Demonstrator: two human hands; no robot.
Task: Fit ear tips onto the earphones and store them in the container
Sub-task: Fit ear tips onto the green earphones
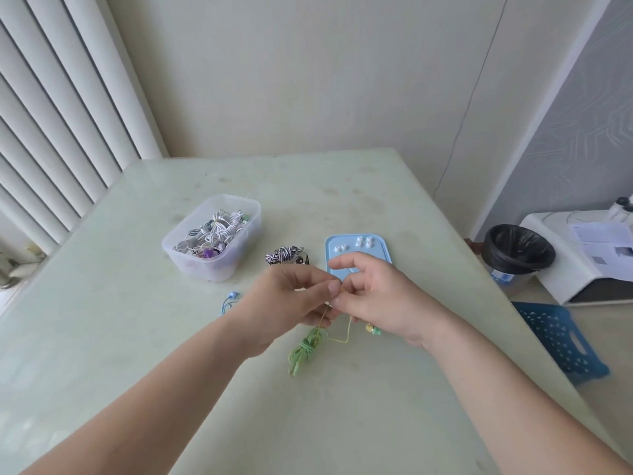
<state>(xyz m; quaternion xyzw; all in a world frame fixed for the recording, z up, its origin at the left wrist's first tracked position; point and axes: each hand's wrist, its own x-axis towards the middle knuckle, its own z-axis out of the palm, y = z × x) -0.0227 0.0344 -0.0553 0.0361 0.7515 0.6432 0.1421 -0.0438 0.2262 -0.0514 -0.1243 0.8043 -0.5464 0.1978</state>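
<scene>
Both hands meet w/ fingertips pinched on smth tiny: left hand (291, 296) & right hand (373, 296) over the green earphones (306, 347); blue lid (380, 255) w/ ear tips (363, 242) behind.

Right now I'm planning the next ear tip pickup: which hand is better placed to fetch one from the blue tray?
Probably the right hand: it hovers over the blue tray's near edge, closer to the white ear tips. The left hand pinches the green earphones cord.
</scene>
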